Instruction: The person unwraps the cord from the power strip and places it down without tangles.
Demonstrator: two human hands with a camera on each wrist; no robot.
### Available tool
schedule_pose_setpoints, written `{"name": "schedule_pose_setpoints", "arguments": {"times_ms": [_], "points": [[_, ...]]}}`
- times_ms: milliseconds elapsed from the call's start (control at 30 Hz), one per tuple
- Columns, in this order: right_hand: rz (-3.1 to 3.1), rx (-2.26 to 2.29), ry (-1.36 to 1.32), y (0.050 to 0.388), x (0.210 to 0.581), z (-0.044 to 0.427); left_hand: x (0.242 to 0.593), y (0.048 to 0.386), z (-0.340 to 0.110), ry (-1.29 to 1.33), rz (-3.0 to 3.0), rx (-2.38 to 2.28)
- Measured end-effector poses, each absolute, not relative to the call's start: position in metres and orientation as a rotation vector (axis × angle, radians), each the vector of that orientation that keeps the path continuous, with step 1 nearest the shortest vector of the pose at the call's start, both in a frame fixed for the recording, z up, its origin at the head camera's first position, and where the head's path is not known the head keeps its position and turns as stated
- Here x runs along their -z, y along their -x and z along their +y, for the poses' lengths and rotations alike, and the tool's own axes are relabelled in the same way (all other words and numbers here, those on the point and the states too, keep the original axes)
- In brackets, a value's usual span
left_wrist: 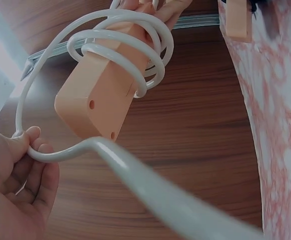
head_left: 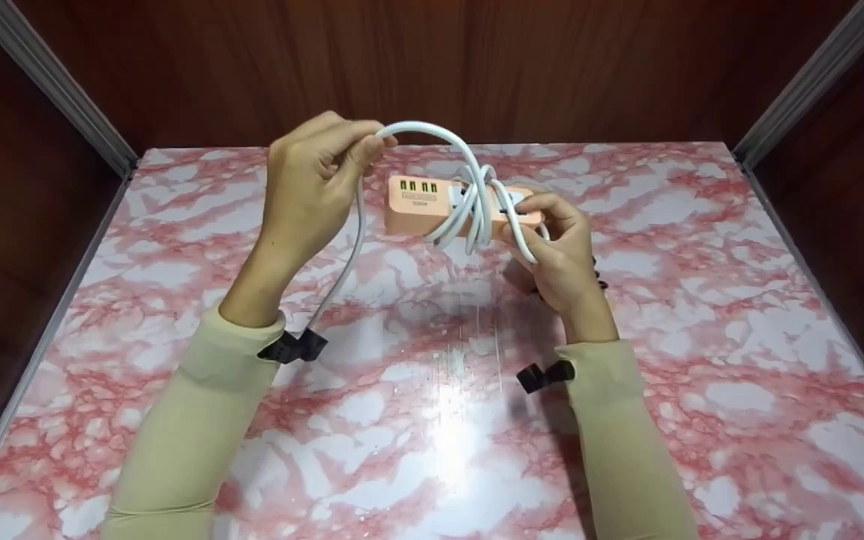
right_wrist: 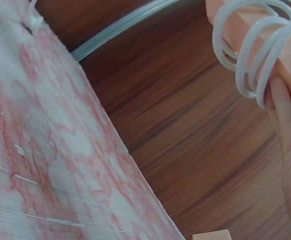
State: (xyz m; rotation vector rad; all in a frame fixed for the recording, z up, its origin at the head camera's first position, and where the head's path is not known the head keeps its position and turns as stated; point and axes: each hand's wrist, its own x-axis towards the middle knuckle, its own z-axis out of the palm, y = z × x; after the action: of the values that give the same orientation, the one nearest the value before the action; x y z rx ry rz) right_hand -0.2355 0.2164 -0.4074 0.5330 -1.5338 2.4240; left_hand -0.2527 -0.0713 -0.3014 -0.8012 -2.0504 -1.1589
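An orange power strip (head_left: 413, 219) with several USB ports and white socket panels is held up above the table. White cable (head_left: 481, 199) is wound in several loops around its middle. My right hand (head_left: 565, 251) grips the strip's right end, thumb near the sockets; in the right wrist view its fingers (right_wrist: 287, 117) lie along the casing beside the loops. Up and to the left, my left hand (head_left: 308, 180) pinches the cable between thumb and forefinger. From there one stretch arches over to the loops, and another hangs down past the left wrist.
A red-and-white marbled table (head_left: 372, 450) lies below, with dark wood panels (head_left: 432, 67) at the back and sides. Black wrist mounts (head_left: 544, 376) sit at both cuffs. A small orange block (left_wrist: 238, 22) shows in the left wrist view; its kind is unclear.
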Motion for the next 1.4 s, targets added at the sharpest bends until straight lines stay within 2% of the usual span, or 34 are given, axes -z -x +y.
{"name": "schedule_pose_setpoints", "arguments": {"times_ms": [633,1400], "points": [[-1.503,-2.381,-0.407,0.237,0.404,0.221,0.311,0.237,-0.089,0.951,-2.121,1.079],[-1.394,-2.405,-0.42,0.238,0.402,0.223,0.348,0.228,-0.115,1.266,-2.243,1.079]]}}
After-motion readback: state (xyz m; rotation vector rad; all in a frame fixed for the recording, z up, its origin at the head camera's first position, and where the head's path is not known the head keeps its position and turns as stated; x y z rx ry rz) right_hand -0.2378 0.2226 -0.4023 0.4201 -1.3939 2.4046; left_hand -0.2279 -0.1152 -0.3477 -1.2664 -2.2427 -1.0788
